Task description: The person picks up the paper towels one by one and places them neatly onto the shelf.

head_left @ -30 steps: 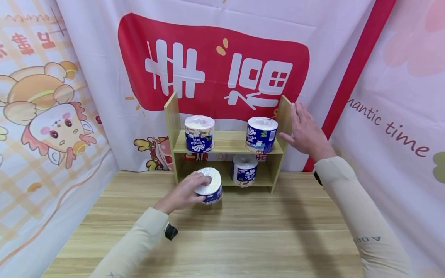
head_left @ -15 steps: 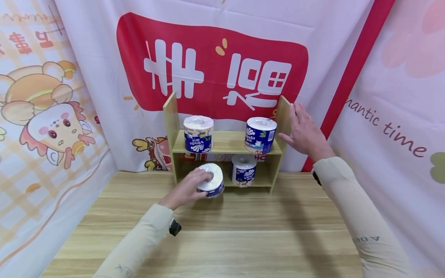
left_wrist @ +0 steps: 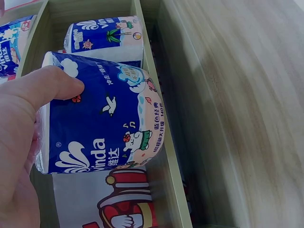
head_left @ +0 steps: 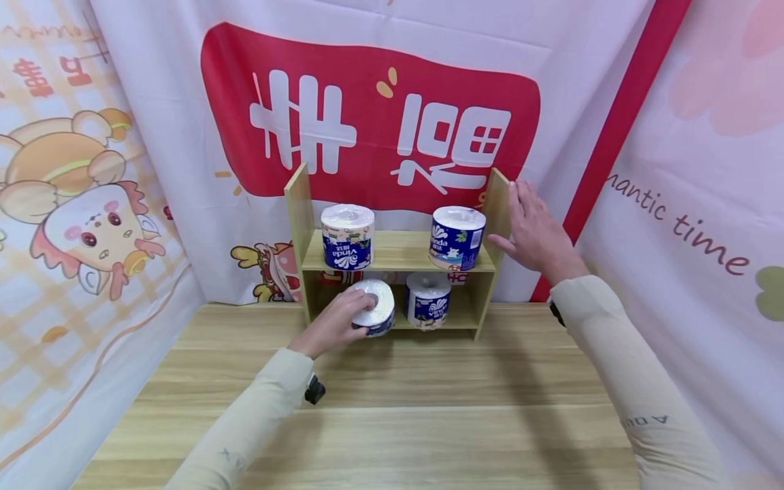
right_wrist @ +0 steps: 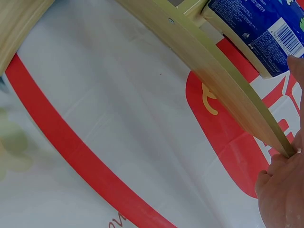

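My left hand (head_left: 333, 323) grips a wrapped toilet roll (head_left: 383, 309) at the mouth of the shelf's lower left compartment, fingers at its core hole. The left wrist view shows the thumb pressed on the roll's blue wrapper (left_wrist: 95, 123). The roll leans a little and overlaps the lower board's front edge. My right hand (head_left: 539, 235) rests against the right side panel of the small wooden shelf (head_left: 401, 252), fingers straight and thumb spread in front. In the right wrist view the panel (right_wrist: 237, 97) runs up to this hand (right_wrist: 285, 190).
On the upper board stand a left toilet roll (head_left: 348, 238), its print upside down, and a right toilet roll (head_left: 457, 238). Another toilet roll (head_left: 427, 303) stands in the lower compartment at right. A wood-grain table (head_left: 429, 422) lies in front; a printed cloth (head_left: 367, 41) hangs behind.
My left hand has carried its toilet roll forward and slightly right, from in front of the shelf to the lower compartment's opening. The right hand stays at the side panel.
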Demonstrator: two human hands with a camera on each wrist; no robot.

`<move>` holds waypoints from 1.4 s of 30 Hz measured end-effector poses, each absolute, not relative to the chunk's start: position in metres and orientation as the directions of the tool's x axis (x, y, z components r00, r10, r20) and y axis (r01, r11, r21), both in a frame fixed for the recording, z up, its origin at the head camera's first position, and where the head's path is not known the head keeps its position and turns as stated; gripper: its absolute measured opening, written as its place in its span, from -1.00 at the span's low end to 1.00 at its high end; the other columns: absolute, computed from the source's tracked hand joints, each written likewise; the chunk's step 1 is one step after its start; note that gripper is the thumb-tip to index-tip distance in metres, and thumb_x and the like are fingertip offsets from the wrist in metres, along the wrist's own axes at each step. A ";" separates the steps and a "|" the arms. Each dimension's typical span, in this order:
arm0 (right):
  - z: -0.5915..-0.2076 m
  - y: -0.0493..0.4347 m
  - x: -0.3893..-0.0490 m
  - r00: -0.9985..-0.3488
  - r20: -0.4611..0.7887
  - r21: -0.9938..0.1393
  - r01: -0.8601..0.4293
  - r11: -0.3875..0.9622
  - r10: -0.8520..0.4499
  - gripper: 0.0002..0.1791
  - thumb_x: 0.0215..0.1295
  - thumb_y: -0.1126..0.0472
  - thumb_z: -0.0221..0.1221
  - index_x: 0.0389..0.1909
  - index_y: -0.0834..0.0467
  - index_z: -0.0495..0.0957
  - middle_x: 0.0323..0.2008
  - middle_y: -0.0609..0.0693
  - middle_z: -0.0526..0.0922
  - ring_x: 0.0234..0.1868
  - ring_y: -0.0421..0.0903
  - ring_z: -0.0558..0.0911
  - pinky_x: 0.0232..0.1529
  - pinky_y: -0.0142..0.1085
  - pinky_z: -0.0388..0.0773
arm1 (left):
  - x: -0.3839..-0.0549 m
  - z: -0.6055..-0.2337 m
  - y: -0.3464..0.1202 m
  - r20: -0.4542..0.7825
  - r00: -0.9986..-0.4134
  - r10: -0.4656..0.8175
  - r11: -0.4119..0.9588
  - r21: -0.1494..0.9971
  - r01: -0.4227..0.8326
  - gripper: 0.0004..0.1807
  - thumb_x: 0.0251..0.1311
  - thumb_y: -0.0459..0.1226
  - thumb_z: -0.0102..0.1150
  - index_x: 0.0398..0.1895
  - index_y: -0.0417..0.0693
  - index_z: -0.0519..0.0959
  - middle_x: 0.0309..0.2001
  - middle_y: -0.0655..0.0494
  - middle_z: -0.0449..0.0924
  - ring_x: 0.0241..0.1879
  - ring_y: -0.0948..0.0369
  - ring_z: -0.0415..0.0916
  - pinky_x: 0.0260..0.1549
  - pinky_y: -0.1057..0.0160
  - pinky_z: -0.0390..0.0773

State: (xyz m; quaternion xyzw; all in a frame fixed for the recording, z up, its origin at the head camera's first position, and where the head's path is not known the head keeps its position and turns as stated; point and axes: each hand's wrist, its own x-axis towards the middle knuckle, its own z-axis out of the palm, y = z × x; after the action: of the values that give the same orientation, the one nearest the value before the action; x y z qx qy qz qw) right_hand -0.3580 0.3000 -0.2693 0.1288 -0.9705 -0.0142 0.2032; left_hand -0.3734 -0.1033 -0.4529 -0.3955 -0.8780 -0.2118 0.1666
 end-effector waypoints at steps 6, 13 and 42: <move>-0.269 0.299 -0.358 -0.886 0.387 0.085 -0.239 0.967 -0.254 0.26 0.39 -0.22 0.26 0.72 0.20 -0.37 0.73 0.26 -0.28 0.74 0.30 -0.19 0.63 0.26 0.09 | -0.378 -0.450 -0.100 0.464 -0.628 0.625 0.603 0.225 0.766 -0.55 0.05 -0.33 0.60 0.02 -0.08 0.64 0.06 0.01 0.72 0.27 -0.02 0.54 0.40 -0.12 0.52; -0.269 0.299 -0.358 -0.886 0.389 0.083 -0.239 0.967 -0.252 0.26 0.38 -0.21 0.28 0.72 0.19 -0.38 0.73 0.26 -0.29 0.74 0.30 -0.17 0.62 0.26 0.11 | -0.382 -0.451 -0.100 0.451 -0.635 0.626 0.606 0.231 0.761 -0.58 0.08 -0.34 0.58 0.02 -0.08 0.64 0.07 0.01 0.71 0.22 0.01 0.55 0.38 -0.07 0.55; -0.270 0.299 -0.359 -0.882 0.400 0.074 -0.241 0.968 -0.250 0.27 0.37 -0.19 0.29 0.72 0.18 -0.39 0.73 0.26 -0.28 0.73 0.30 -0.15 0.60 0.27 0.15 | -0.403 -0.442 -0.094 0.312 -0.711 0.630 0.648 0.293 0.703 -0.57 0.17 -0.38 0.51 0.09 -0.16 0.59 0.13 -0.07 0.63 0.21 0.01 0.55 0.30 -0.03 0.60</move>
State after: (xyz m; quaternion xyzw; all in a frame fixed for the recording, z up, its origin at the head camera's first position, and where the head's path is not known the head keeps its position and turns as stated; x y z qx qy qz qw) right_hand -0.3587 0.2993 -0.2701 0.1267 -0.9700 -0.0113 0.2074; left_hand -0.4027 -0.0944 -0.4416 -0.3692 -0.9031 -0.1996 0.0913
